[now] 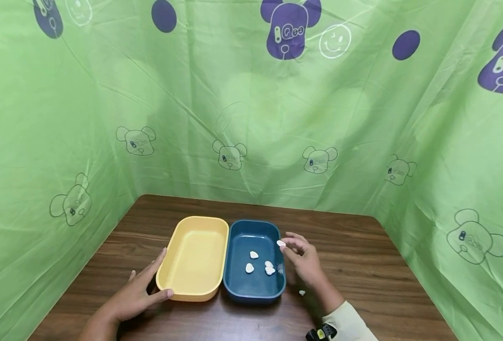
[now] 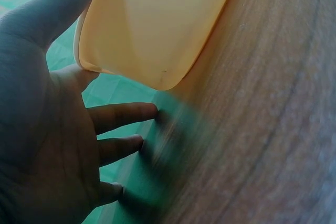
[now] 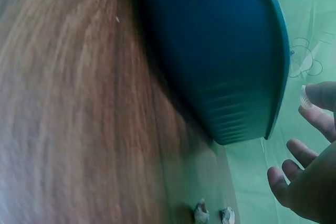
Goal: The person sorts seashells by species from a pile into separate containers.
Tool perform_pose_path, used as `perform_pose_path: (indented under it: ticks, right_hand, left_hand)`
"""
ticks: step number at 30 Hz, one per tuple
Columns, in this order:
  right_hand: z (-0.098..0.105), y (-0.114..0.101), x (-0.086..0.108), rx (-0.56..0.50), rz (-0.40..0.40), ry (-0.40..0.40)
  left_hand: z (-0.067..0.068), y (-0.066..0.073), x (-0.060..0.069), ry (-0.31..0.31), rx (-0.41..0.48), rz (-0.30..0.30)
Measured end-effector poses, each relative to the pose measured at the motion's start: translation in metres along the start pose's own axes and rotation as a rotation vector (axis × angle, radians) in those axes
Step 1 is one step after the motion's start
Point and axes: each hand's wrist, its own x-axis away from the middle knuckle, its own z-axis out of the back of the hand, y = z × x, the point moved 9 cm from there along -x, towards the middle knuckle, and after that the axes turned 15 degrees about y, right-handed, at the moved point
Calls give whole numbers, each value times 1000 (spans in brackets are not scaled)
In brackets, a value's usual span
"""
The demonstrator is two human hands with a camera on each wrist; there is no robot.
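"Your black wrist strap (image 1: 321,332) lies nearest. What does your right hand (image 1: 306,263) have?"

"You pinch a white shell (image 1: 281,243) between thumb and forefinger at the right rim of the blue tray (image 1: 247,286); your other fingers bend loosely."

"And inside that tray?"

"You have four white shells (image 1: 254,255) there: two touching each other near the right wall, two apart to their left."

"Your left hand (image 1: 136,294)?"

"Spread, fingers fairly straight, its thumb touching the near left corner of the yellow tray (image 1: 193,260), just beside the blue one."

"Anything on your wooden table (image 1: 362,255)?"

"One small white piece (image 1: 302,292) right of the blue tray, probably another shell, though too small to be sure."
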Motion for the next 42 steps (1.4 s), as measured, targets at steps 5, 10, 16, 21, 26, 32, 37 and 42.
perform_pose_path:
  ticks: [5,10,16,21,26,32,37,42]
  right_hand:
    - [-8,-4,4,15,24,-35]
    - [-12,-6,4,10,34,-42]
    - [-17,-1,6,24,32,-86]
    - [-16,2,5,47,49,-74]
    - [-12,2,2,15,40,-47]
    - [-8,3,-1,-1,29,-31]
    - [3,5,-6,18,21,21]
    - [14,7,-10,20,6,50]
  left_hand:
    - [0,0,0,3,4,1]
    - [0,1,-1,2,4,1]
    - [0,2,-1,3,-10,-2]
    - [1,2,-1,7,-5,-4]
    - [2,2,-1,11,0,-4]
    - [2,1,-1,7,-2,-1]
    - [1,2,-1,3,-8,-3]
    - [1,3,-1,3,-11,-5]
